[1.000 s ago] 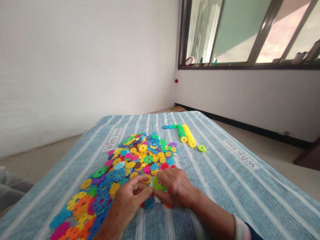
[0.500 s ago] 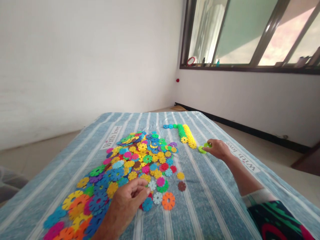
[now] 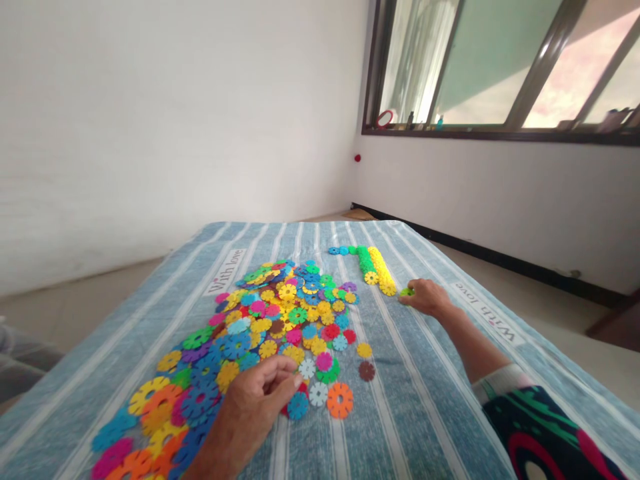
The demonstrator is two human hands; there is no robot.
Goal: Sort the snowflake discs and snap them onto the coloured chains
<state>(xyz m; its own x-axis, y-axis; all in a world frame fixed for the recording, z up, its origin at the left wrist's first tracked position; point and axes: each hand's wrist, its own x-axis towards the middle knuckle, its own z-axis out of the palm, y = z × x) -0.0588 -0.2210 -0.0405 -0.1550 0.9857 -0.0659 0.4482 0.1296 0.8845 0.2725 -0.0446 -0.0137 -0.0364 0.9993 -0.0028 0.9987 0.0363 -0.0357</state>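
My right hand [image 3: 424, 297] reaches over the right part of the cloth. Its fingers are closed on a yellow-green snowflake disc [image 3: 408, 292], mostly hidden by the fingers; whether more than one is there I cannot tell. Just left of it lie a row of overlapping yellow discs [image 3: 381, 270] and a similar green row [image 3: 366, 263]. My left hand [image 3: 265, 393] rests at the near edge of a heap of multicoloured snowflake discs [image 3: 295, 313]. Its fingers are loosely curled, thumb and forefinger slightly apart, nothing visible between them. Pale grey discs [image 3: 319, 394] lie beside its thumb.
A blue striped cloth [image 3: 430, 407] covers the table. Blue discs [image 3: 334, 251] lie at the far end by the green row. An orange disc [image 3: 340, 400] and a brown disc [image 3: 367, 371] lie right of the heap. A window [image 3: 490, 67] is on the right wall.
My right hand has shifted slightly left, and its fingers now cover more of the yellow-green discs, of which two showed before. My left hand has stayed in place.
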